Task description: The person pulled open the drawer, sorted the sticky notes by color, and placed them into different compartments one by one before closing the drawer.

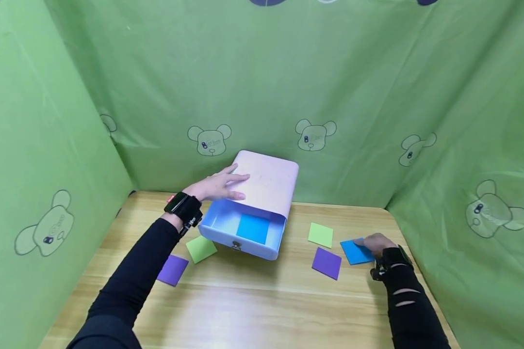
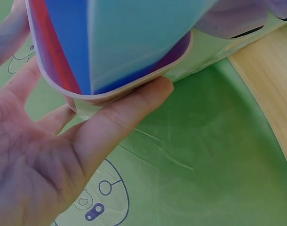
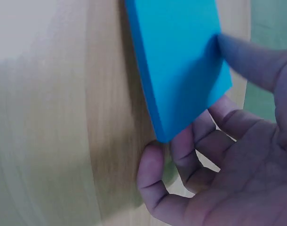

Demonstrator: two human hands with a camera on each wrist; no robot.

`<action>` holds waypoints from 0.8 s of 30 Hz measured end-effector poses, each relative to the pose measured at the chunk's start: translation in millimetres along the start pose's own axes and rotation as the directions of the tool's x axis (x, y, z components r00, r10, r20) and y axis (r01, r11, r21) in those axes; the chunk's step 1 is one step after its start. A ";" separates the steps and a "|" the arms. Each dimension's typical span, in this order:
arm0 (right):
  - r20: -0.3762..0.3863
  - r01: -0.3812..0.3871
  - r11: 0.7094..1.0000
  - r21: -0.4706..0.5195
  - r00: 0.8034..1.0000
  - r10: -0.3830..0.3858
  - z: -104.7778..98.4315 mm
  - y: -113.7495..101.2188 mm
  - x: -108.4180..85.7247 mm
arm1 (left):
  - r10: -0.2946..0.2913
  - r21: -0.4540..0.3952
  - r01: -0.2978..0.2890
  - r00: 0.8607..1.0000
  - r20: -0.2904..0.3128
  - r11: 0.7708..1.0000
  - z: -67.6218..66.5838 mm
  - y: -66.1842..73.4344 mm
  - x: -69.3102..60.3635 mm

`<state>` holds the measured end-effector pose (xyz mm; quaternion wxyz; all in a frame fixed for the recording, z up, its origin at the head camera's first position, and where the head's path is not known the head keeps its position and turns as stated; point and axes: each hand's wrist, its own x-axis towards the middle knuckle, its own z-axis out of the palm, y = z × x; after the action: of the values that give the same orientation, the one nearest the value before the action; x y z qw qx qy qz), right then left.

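Head view — the left hand (image 1: pixel 216 186), fingers apart, rests on the pink box (image 1: pixel 268 179); the right hand (image 1: pixel 377 244) holds a blue pad (image 1: pixel 354 252) on the table (image 1: pixel 253 310). Left wrist: thumb straight. Right wrist — thumb and fingers pinch that pad.

From lower left, the left arm (image 1: pixel 133 271) reaches toward centre, left hand (image 1: pixel 218 186) splayed; from lower right, the right arm (image 1: pixel 412 310) extends upward, right hand (image 1: pixel 376 243) pinching between thumb (image 3: pixel 256 66) and curled fingers (image 3: pixel 150 167).

box (image 1: pixel 268 179): smooth plastic | drawer (image 1: pixel 218 236): smooth plastic | lock (image 1: pixel 236 245): shiny metal | blue pad (image 1: pixel 355 253): matt, paper-like | desk (image 1: pixel 253 305): smooth wood | curtain (image 1: pixel 262 77): creased, slightly glossy
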<state>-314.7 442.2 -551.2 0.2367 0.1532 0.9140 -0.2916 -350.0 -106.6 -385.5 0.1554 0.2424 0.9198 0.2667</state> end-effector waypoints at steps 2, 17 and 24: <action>0.002 -0.002 0.999 0.048 1.000 0.002 -2.5 5.2 0.6 | 0.000 -0.002 0.000 1.000 -0.001 1.000 0.3 0.6 -0.4; -0.010 0.127 0.928 0.349 0.991 -0.132 -26.6 0.4 -34.0 | -0.011 -0.009 0.011 1.000 0.002 1.000 3.2 4.0 -2.9; -0.053 0.187 0.903 0.387 0.982 -0.180 -51.7 -26.6 -57.8 | -0.011 -0.011 0.011 1.000 0.000 1.000 4.5 4.2 -7.1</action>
<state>-295.0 444.5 -471.6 0.1659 0.1128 0.8498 -0.4875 -340.6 -105.4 -385.6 0.1580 0.2365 0.9197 0.2707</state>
